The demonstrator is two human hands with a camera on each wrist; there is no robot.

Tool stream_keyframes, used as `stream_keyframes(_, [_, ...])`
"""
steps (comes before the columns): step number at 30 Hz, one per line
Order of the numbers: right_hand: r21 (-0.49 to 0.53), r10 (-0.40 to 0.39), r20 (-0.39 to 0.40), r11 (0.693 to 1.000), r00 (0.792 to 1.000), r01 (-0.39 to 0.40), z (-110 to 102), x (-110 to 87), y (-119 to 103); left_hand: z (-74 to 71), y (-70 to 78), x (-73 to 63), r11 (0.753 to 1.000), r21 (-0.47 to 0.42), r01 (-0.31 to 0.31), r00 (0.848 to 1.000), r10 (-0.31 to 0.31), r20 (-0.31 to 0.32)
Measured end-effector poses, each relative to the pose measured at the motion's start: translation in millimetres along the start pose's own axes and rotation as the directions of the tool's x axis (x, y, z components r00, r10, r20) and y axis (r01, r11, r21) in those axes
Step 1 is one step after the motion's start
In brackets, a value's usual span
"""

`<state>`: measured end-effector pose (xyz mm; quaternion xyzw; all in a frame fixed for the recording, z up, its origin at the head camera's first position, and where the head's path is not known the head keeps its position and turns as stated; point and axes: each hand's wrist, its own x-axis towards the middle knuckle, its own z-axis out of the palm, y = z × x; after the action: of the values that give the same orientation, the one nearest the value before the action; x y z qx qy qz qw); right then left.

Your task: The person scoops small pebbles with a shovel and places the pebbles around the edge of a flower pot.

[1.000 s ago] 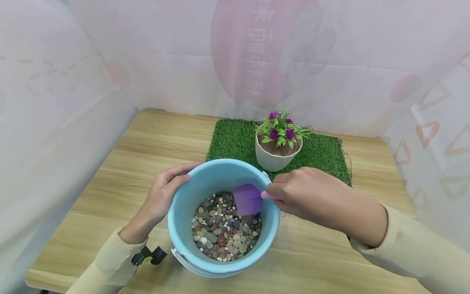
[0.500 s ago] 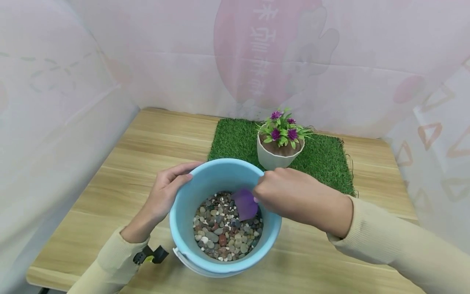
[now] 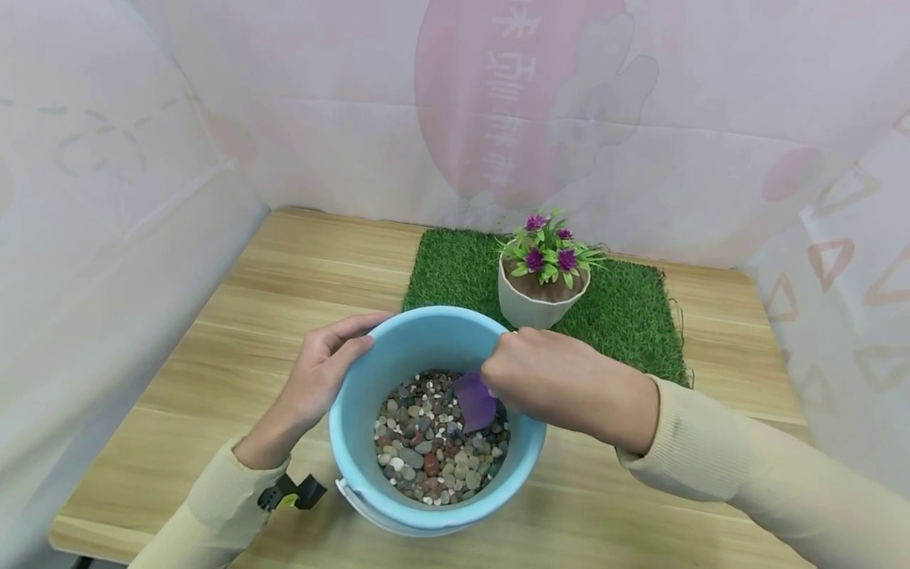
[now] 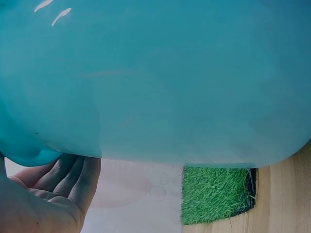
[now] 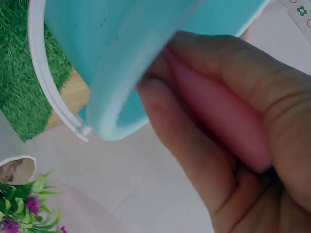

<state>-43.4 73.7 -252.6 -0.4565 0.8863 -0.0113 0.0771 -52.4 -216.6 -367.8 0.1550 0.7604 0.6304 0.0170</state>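
Gripping the shovel (image 3: 475, 403), the right hand (image 3: 550, 383) seems mid-scoop.
Its fingers curl round the pink handle (image 5: 221, 121); just beyond them, the blade meets pebbles (image 3: 426, 462) in the bucket (image 3: 434, 340). Across, the left hand (image 3: 320, 375) rests straight-fingered at the rim (image 3: 343, 462). Lifting likely calls for a level blade.

Left forearm (image 3: 223, 490) angles up from the bottom edge, cuff stopping at the wrist, and the left hand (image 3: 320, 367) has its 4 fingers pretty straight and side by side, thumb off on its own. Right forearm (image 3: 718, 450) comes in from the lower right, same cream sleeve, right hand (image 3: 543, 375) back-side up, fingers curled in a snug grip.
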Motion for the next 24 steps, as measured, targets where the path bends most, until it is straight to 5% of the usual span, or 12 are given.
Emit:
stream_keyframes(15, [0.121,-0.060,-0.077,0.990,0.995,0.069,32,15.0,11,-0.5,0.5,-4.1,1.000,0.017,-0.026,0.999,0.027,-0.035])
stream_keyframes(24, [0.298,-0.115,-0.164,0.941,0.980,0.160,56,18.3,13,2.5,-1.3,-3.6,1.000,0.022,-0.017,0.999,0.018,-0.033])
